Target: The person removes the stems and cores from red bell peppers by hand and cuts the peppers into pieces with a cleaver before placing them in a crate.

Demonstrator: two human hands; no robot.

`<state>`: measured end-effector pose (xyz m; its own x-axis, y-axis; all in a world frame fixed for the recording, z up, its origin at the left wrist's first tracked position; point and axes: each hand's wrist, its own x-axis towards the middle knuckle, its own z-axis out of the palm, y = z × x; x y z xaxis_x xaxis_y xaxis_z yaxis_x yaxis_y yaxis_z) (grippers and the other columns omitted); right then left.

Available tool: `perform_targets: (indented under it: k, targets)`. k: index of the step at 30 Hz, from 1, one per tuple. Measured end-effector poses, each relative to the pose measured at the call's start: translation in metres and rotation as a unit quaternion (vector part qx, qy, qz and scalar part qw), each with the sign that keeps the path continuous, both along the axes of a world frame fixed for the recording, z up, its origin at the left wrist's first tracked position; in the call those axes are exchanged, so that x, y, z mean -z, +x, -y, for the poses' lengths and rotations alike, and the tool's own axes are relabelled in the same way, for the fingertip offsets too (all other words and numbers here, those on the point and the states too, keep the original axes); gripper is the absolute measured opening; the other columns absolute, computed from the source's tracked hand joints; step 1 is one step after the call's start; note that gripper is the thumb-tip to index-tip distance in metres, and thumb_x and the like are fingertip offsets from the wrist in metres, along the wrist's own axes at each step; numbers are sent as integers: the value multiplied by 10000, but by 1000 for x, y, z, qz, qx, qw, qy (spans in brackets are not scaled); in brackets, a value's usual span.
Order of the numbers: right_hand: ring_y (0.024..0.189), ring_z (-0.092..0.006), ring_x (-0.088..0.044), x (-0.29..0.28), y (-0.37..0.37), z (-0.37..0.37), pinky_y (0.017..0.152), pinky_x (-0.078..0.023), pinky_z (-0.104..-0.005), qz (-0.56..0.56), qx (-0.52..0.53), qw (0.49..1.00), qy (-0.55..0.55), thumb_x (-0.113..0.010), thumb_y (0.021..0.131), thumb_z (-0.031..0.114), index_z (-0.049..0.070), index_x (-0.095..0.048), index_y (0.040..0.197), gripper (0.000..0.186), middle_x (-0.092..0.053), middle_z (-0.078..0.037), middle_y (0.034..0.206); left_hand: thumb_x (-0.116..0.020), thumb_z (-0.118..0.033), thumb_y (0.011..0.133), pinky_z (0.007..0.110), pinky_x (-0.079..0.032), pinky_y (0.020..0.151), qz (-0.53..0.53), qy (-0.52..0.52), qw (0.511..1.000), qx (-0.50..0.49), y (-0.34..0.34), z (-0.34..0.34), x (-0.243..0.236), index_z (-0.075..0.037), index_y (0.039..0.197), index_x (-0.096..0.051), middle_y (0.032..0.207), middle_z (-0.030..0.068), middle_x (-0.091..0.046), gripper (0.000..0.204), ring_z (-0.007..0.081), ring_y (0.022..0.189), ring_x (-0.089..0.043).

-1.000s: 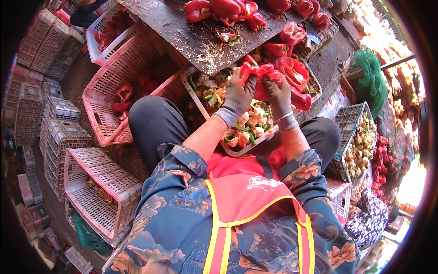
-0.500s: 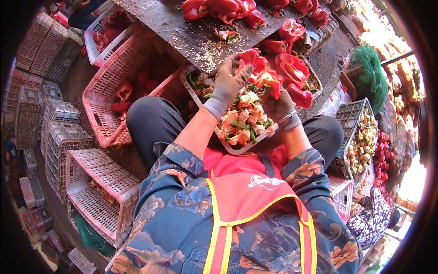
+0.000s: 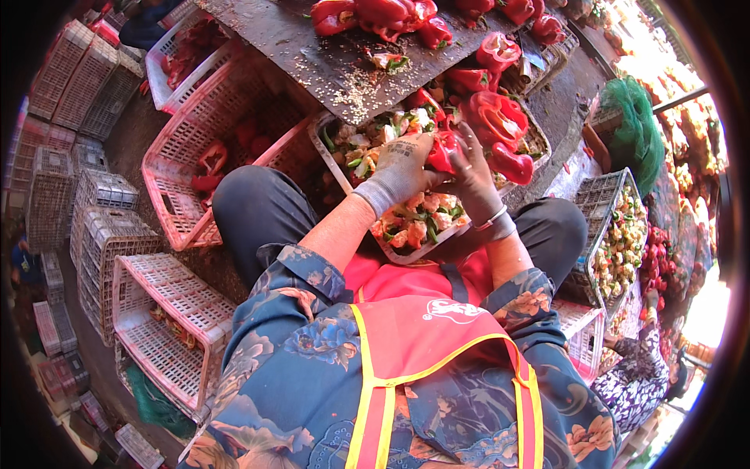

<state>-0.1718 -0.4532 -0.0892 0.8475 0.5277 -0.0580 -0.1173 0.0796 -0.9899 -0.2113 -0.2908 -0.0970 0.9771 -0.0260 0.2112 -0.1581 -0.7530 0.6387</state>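
My left hand (image 3: 402,164), in a grey glove, has curled fingers on a red pepper piece (image 3: 443,154). My right hand (image 3: 469,176), also gloved, holds the same piece from the other side, its fingertips raised beside it. Both hands are over a pale tray (image 3: 416,255) heaped with white seed cores and green stems (image 3: 414,215). Cut red peppers (image 3: 494,117) lie just beyond my right hand. Behind the tray is a dark metal board (image 3: 312,55) with scattered seeds and more peppers (image 3: 375,16). My fingertips are partly hidden.
A pink crate (image 3: 168,187) holding peppers is at left, with stacked crates (image 3: 109,258) beyond. A white crate (image 3: 162,74) is at upper left. A crate of cores (image 3: 590,266) and green netting (image 3: 629,137) are at right. A co-worker in patterned clothing (image 3: 629,391) is at lower right.
The torn pepper with pale core has left my hands' grip; a smaller red piece is between them. My left hand moved up, then down again. The co-worker's arm has moved upward.
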Motion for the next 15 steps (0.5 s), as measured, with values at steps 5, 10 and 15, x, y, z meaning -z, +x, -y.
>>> perform_targets:
  k: [5,10,15]
  targets:
    - [1089,-146,-562,43,10,6,937,-478,-301,34,-4,999,-7,-780,834,249,65,-475,1372,645,-567,-79,1223,-785,-340,676,463,-516,786,-79,20,997,15,2,5,-10,-36,976,-572,925,181,-675,478,366,902,-661]
    - [828,-97,-612,74,18,-11,772,-500,-245,-23,170,982,79,-628,916,95,24,-614,1162,256,-653,-18,976,-736,-238,776,382,-528,797,-73,-140,986,51,8,0,12,-13,1092,-610,955,107,-692,407,246,869,-669]
    - [673,-94,-603,58,3,-16,564,-514,-246,-117,211,965,101,-681,876,137,70,-628,1131,269,-643,-9,917,-657,-176,927,205,-551,605,-189,-638,746,24,7,-5,-2,-52,1172,-613,949,5,-672,278,46,720,-624]
